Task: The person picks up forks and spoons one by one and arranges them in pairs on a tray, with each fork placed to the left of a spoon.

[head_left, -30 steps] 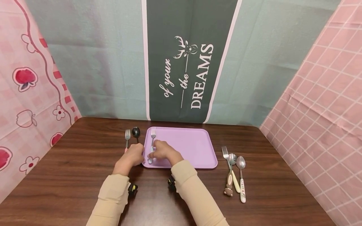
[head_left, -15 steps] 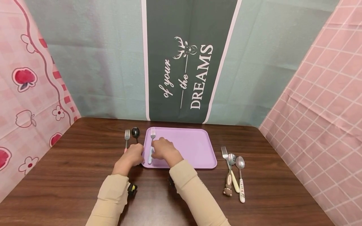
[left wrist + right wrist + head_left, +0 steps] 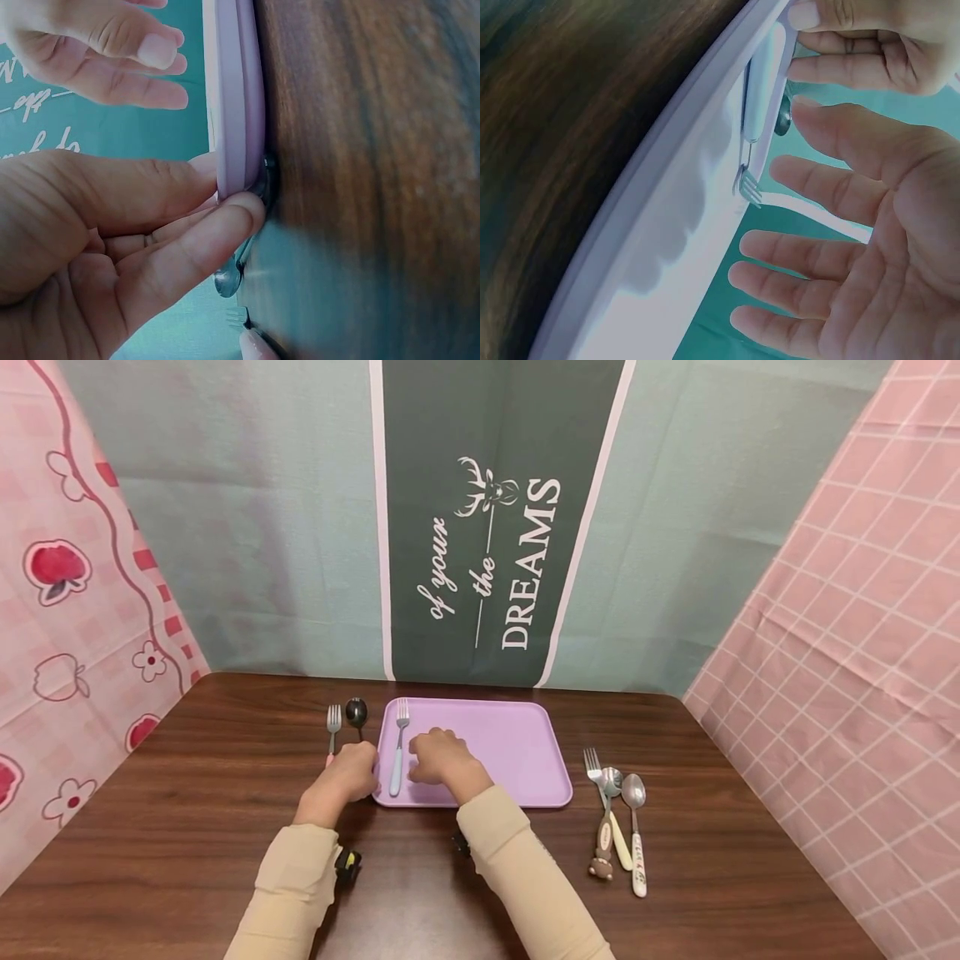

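Observation:
A light purple tray (image 3: 495, 743) lies flat on the wooden table. Near its left edge rests a fork (image 3: 397, 772) with a pale blue handle, its tines toward the back. My left hand (image 3: 348, 774) pinches the tray's front-left rim between thumb and fingers, as the left wrist view shows. Just right of the fork, my right hand (image 3: 442, 758) hovers over the tray. In the right wrist view its fingers (image 3: 795, 255) are spread and hold nothing.
Left of the tray lie a pink-handled fork (image 3: 333, 720) and a black spoon (image 3: 357, 712), both partly hidden by my left hand. On the right are a yellow-handled fork (image 3: 621, 843), a bear-handled spoon (image 3: 604, 839) and a white-handled spoon (image 3: 638, 860). Fabric hangs behind and at both sides.
My right hand has let go of the blue-handled fork and moved slightly right, off it. The fork stays on the tray. My left hand keeps its grip on the rim.

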The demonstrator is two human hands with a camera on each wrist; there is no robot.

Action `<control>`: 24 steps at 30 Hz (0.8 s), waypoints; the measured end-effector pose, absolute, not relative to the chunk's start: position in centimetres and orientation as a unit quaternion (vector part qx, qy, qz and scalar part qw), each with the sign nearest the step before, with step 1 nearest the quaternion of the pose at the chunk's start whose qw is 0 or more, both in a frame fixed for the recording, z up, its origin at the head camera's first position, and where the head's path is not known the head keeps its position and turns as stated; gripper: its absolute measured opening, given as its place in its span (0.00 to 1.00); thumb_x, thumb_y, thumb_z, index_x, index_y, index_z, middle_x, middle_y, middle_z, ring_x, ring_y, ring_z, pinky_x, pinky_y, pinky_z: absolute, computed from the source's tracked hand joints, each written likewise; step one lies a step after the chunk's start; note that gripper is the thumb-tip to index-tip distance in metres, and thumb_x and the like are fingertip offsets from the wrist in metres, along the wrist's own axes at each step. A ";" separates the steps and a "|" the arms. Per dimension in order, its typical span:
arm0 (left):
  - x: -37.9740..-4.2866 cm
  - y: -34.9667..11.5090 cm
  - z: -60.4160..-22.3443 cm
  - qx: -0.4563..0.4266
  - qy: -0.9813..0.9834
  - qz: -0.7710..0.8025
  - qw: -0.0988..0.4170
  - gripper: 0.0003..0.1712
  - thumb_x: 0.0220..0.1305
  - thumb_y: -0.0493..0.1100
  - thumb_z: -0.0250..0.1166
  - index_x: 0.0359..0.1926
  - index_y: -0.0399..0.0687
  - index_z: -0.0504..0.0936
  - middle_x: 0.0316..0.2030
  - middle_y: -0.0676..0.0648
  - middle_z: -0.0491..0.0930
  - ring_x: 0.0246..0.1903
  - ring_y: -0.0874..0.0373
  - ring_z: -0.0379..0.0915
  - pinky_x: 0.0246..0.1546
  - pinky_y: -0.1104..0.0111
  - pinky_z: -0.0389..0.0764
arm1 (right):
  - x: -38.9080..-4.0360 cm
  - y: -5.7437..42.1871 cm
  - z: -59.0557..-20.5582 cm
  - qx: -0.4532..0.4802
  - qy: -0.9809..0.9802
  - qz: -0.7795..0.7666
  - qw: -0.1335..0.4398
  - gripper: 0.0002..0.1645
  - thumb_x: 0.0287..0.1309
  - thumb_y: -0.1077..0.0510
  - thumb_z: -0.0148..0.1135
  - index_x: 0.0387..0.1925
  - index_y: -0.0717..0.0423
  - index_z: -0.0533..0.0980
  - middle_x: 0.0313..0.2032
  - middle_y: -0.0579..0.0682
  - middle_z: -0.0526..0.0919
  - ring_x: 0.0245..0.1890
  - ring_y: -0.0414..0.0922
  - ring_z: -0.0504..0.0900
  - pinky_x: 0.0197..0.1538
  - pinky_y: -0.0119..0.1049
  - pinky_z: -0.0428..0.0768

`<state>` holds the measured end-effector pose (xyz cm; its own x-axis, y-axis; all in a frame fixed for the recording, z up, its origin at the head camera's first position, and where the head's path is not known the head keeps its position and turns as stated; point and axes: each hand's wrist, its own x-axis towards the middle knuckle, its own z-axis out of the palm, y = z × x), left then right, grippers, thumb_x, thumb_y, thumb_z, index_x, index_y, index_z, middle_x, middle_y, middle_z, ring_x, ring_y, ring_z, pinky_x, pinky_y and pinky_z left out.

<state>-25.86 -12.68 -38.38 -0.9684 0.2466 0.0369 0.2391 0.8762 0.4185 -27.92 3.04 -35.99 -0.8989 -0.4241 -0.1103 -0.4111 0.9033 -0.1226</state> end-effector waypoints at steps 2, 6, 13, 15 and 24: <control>-25.8 -12.6 -38.3 0.124 0.969 0.214 0.011 0.14 0.39 0.30 0.68 0.14 0.44 0.70 0.15 0.49 0.68 0.22 0.54 0.66 0.26 0.59 0.67 | -27.9 3.2 -36.0 -0.214 0.973 -0.047 0.070 0.19 0.46 0.53 0.66 0.44 0.50 0.80 0.37 0.48 0.77 0.39 0.48 0.73 0.39 0.43 0.72; -25.8 -12.6 -38.4 0.123 0.969 0.214 0.014 0.13 0.39 0.30 0.68 0.15 0.44 0.70 0.15 0.49 0.68 0.22 0.54 0.66 0.25 0.60 0.66 | -27.8 3.4 -36.0 -0.215 0.972 -0.047 0.076 0.20 0.46 0.53 0.67 0.44 0.50 0.80 0.38 0.49 0.78 0.40 0.48 0.73 0.40 0.44 0.72; -25.7 -12.6 -38.3 0.123 0.970 0.210 0.013 0.13 0.40 0.30 0.67 0.14 0.43 0.70 0.15 0.49 0.68 0.21 0.54 0.65 0.24 0.61 0.66 | -27.3 4.6 -35.7 -0.227 0.969 -0.058 0.082 0.23 0.46 0.51 0.68 0.47 0.51 0.79 0.41 0.48 0.78 0.45 0.47 0.73 0.43 0.45 0.72; -25.7 -12.6 -38.3 0.124 0.970 0.209 0.013 0.13 0.40 0.30 0.67 0.14 0.43 0.70 0.15 0.49 0.68 0.21 0.54 0.65 0.24 0.61 0.66 | -27.1 5.1 -35.6 -0.228 0.968 -0.061 0.086 0.23 0.46 0.51 0.68 0.47 0.52 0.79 0.43 0.49 0.78 0.46 0.48 0.73 0.44 0.45 0.72; -25.9 -12.6 -38.3 0.121 0.969 0.215 0.021 0.12 0.41 0.30 0.69 0.15 0.43 0.72 0.15 0.49 0.69 0.22 0.54 0.66 0.27 0.60 0.67 | -26.3 7.5 -35.7 -0.227 0.967 -0.068 0.099 0.24 0.47 0.52 0.69 0.48 0.54 0.79 0.43 0.51 0.78 0.48 0.48 0.72 0.50 0.44 0.71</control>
